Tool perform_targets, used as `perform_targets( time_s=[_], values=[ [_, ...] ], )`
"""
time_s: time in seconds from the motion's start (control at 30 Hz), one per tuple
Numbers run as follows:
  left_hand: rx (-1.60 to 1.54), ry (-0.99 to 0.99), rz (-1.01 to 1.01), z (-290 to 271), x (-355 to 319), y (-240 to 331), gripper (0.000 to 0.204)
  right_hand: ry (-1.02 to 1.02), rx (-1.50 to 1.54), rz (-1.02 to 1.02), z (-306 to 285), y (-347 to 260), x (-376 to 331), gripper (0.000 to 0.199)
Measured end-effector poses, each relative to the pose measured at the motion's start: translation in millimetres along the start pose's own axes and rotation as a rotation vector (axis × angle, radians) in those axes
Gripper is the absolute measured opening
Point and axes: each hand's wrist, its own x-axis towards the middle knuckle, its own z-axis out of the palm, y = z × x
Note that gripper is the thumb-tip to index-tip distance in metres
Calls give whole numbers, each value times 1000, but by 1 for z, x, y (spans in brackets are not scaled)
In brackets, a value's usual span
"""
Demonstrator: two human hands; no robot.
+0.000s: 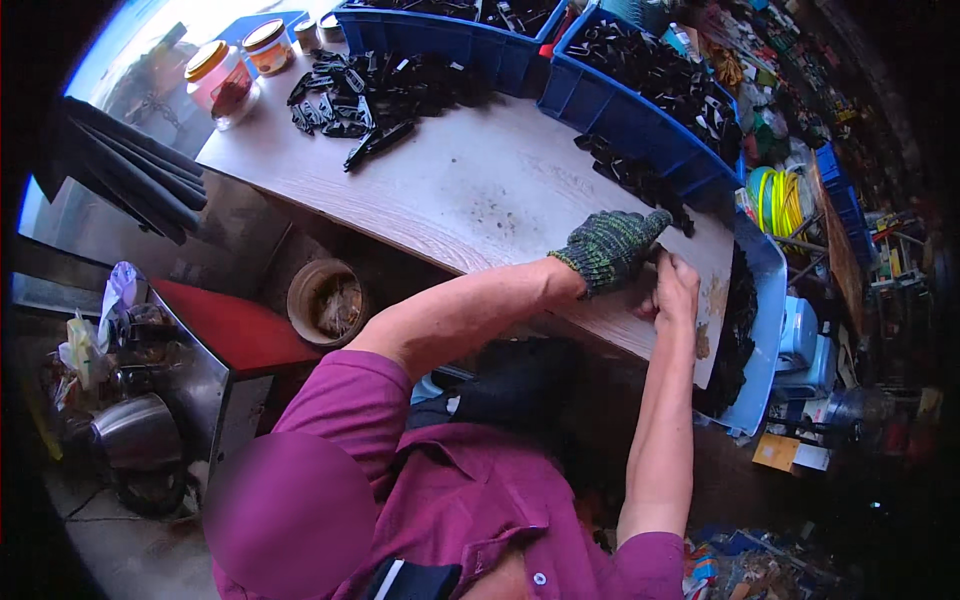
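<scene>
Hands and containers at a pale desk (420,200). The left hand (615,245), in a dark green knitted glove (592,262), meets the bare right hand (676,288) over the right part of the desk, right of the frame's centre. The gloved fingers are curled together, their tips toward the right; the bare fingers are bent inward. Whether either set pinches a piece cannot be told, as the hands hide the space between them.

Black parts (355,95) lie in a loose heap on the upper left of the desk, and further ones form a narrow band just beyond the hands, along the foot of a blue crate (610,112). This crate, at upper right, is heaped with similar parts; a second blue crate (490,58), at top centre, also contains them. A light-blue tub (766,345), beside the desk's right end, contains a dark mass of pieces.

At upper left stand two jars with orange lids; the larger jar (222,85) has reddish contents low inside, and the smaller jar (267,47) stands near it. Below the desk, left of centre, a round pot (296,302) contains mixed debris (338,305).
</scene>
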Motion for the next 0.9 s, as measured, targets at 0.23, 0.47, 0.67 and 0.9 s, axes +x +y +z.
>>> perform_targets(
  time_s=[0.23,0.47,0.67,0.9],
  values=[
    [-51,-67,63,-10,-4,12,62,4,-52,-65,-3,9,-5,39],
    [490,529,17,-95,-75,-46,48,45,282,1,4,5,-31,35],
    [875,424,-484,-192,-118,-117,43,126,301,16,2,5,-32,34],
    [822,266,-221,-154,-102,-116,37,175,394,-20,2,12,-34,32]
  ],
)
